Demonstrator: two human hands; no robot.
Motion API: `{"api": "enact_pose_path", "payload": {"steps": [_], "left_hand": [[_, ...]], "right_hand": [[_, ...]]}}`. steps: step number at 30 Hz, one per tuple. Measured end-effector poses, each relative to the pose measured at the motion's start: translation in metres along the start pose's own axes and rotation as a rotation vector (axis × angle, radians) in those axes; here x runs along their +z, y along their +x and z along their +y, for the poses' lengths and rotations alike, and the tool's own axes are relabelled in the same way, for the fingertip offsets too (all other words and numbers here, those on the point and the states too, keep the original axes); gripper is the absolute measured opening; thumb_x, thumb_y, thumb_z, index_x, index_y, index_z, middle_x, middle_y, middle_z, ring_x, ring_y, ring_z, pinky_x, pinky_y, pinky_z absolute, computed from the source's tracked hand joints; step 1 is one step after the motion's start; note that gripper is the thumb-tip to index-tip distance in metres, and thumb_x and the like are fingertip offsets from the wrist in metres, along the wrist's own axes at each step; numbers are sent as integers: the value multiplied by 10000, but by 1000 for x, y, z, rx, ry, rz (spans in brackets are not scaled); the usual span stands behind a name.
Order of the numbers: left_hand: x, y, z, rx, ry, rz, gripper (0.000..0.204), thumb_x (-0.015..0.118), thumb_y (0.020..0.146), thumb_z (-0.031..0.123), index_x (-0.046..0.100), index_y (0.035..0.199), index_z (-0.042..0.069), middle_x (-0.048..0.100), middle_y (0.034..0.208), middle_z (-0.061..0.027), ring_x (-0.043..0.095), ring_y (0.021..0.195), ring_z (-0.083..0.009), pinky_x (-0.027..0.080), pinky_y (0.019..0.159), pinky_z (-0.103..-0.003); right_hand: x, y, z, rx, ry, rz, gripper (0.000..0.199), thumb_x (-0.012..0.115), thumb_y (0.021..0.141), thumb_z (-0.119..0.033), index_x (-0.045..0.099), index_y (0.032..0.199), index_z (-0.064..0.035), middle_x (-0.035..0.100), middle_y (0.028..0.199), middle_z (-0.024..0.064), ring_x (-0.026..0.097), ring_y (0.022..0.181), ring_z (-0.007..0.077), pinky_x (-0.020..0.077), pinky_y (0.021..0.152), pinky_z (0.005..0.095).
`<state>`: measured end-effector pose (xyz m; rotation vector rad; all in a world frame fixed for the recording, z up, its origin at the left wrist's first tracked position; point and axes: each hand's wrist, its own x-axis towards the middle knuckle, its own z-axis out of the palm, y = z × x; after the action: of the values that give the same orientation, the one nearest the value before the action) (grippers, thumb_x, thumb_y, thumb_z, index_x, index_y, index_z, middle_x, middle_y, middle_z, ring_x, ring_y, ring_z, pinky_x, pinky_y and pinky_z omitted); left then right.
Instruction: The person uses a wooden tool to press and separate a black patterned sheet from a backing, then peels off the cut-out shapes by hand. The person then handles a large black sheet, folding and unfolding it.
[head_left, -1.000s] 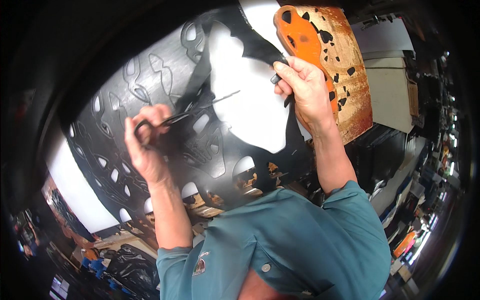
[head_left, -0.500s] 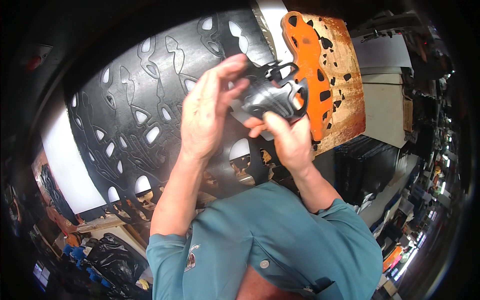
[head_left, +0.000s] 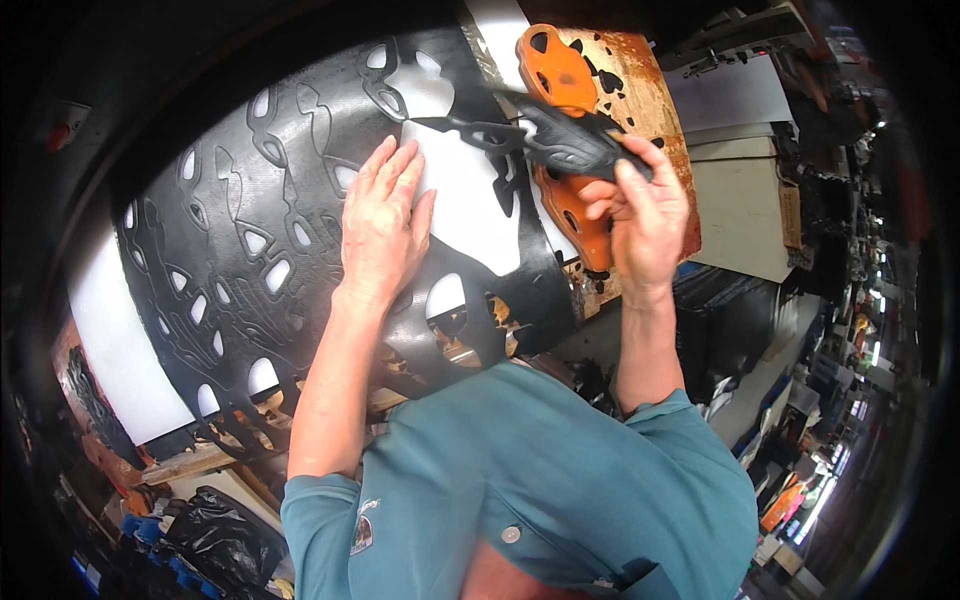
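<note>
A black sheet (head_left: 230, 200) scored with curved outlines and holes spreads across the work surface. My left hand (head_left: 382, 225) lies flat on it, fingers stretched out, beside a large opening that bares a white surface (head_left: 460, 190). My right hand (head_left: 648, 215) pinches a dark, flexible cut-out piece (head_left: 570, 145) between thumb and fingers. It hangs partly over an orange wavy template (head_left: 558, 75) and hides that template's middle. Whether the held piece is one layer or several, I cannot tell.
Under the template, a worn tan board (head_left: 640, 75) carries several small black scraps. Pale stacked sheets (head_left: 735, 200) stand to the right. At lower left there is a black plastic bag (head_left: 225, 540). A red button (head_left: 62, 132) shows on the far left.
My right hand has moved right with the black piece, over the orange template. My left hand has come down flat on the sheet. More of the white surface shows.
</note>
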<state>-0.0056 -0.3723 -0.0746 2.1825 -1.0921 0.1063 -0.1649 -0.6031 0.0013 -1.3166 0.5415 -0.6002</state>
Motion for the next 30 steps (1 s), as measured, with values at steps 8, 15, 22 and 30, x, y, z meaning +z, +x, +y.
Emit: {"api": "enact_pose_path", "payload": {"steps": [8,15,22,30], "left_hand": [[-3,-2,-2,-35,-5,9,466,790,873,95,687,1323,26,658,1431,-117,538,1420,-330,435,1167,-476],[-36,-1,56,-716,-1065,-219,361,651,1069,202,663,1362,-9,722,1271,-89,700,1112,-162,550,1018,-338],[-53,-18,84,-939,-1828,-9,425,663,1028,52,535,1433,26,678,1304,-81,696,1135,-159,610,943,-310],[-69,-37,90,-907,-1729,60,714,667,989,-8,297,1600,-23,654,1358,-179,698,1177,-257,616,992,-404]], "right_hand": [[-29,6,-46,-216,112,81,287,593,1061,-60,571,1327,47,741,1067,190,760,905,233,613,780,293],[21,-49,-24,-160,-385,-142,361,727,911,121,658,1259,53,753,1086,143,741,943,170,613,852,289],[53,-83,-6,-247,-483,-414,473,788,870,54,652,1323,69,779,1060,145,778,812,159,616,700,261],[60,-59,-19,-498,-658,-573,429,832,814,-33,741,1229,25,643,659,66,593,524,165,455,502,315]]}}
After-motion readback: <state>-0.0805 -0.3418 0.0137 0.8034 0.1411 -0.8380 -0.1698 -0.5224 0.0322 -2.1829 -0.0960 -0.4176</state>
